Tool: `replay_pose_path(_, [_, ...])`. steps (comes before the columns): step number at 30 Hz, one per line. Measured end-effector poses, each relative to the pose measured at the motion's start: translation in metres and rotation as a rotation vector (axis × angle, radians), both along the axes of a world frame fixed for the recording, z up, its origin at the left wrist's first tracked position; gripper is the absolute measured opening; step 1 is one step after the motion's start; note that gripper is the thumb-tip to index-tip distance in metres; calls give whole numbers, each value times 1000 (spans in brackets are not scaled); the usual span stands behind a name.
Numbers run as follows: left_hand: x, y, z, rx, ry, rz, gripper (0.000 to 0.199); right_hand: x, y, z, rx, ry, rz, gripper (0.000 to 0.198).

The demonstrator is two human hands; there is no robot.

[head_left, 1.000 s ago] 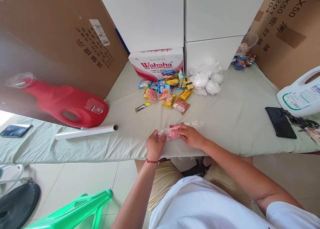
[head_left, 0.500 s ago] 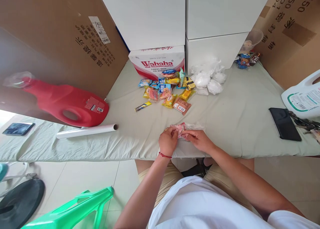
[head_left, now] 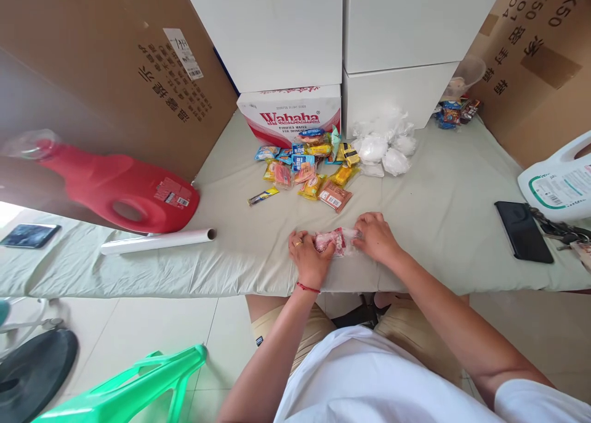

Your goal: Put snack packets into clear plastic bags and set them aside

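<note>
A small pink-and-red snack packet point(head_left: 338, 242), with clear plastic about it, lies on the cloth near the front edge of the table. My left hand point(head_left: 310, 255) grips its left end, thumb on top and fingers bent round the far side. At the other end, my right hand point(head_left: 377, 237) has its fingers closed on the clear plastic. Beyond my hands is a pile of wrapped snacks, among them a brown packet point(head_left: 335, 195), a yellow packet point(head_left: 311, 187) and a thin yellow-and-black sachet point(head_left: 263, 196). White plastic-wrapped bundles point(head_left: 385, 149) sit beside the pile.
A Wahaba-like printed carton point(head_left: 290, 112) stands behind the pile. To the left lie a red jug point(head_left: 133, 192) and a white roll point(head_left: 159, 242). On the right are a black phone point(head_left: 524, 232), keys point(head_left: 561, 225) and a white jug point(head_left: 561, 180). A green stool point(head_left: 133, 389) stands below.
My right hand has moved right and away from my left, out to the packet's right end. My left hand has spread along the left end, leaving more of the packet showing.
</note>
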State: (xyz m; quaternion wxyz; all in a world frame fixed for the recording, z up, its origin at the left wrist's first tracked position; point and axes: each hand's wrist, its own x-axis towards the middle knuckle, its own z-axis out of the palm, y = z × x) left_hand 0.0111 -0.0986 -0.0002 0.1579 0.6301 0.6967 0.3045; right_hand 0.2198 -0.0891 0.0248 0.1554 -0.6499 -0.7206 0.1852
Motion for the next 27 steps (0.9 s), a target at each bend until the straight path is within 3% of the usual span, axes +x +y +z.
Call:
replay_pose_path(2, [3, -4, 0, 62, -95, -27, 26, -2, -8, 0, -23, 10, 23, 5])
replay_pose_path(4, [10, -11, 1, 108, -152, -43, 20, -5, -20, 3, -71, 87, 2, 7])
replay_pose_path(9, [33, -28, 2, 188, 50, -225, 9, -23, -50, 6, -210, 605, -53, 20])
replay_pose_path(13, [37, -42, -2, 234, 88, -500, 19, -31, -69, 2, -283, 1143, -165, 37])
replay_pose_path(15, [35, -51, -4, 237, 38, -658, 40, -30, -74, 2, -342, 1352, -180, 50])
replay_pose_path(17, [32, -59, -4, 217, -30, -734, 57, -30, -76, 2, -387, 1397, -183, 55])
replay_pose_path(19, [29, -63, -2, 195, -124, -758, 61, -30, -74, -2, -391, 1362, -210, 54])
replay_pose_path(22, [24, -62, 5, 138, -333, -717, 45, -25, -66, -12, -314, 1438, -347, 42])
replay_pose_path(25, [21, -54, 10, -47, -622, -402, 21, -16, -58, -19, -238, 1590, -494, 38])
replay_pose_path(27, [21, -45, 13, -236, -816, -230, 25, -14, -56, -20, -272, 1629, -521, 40])
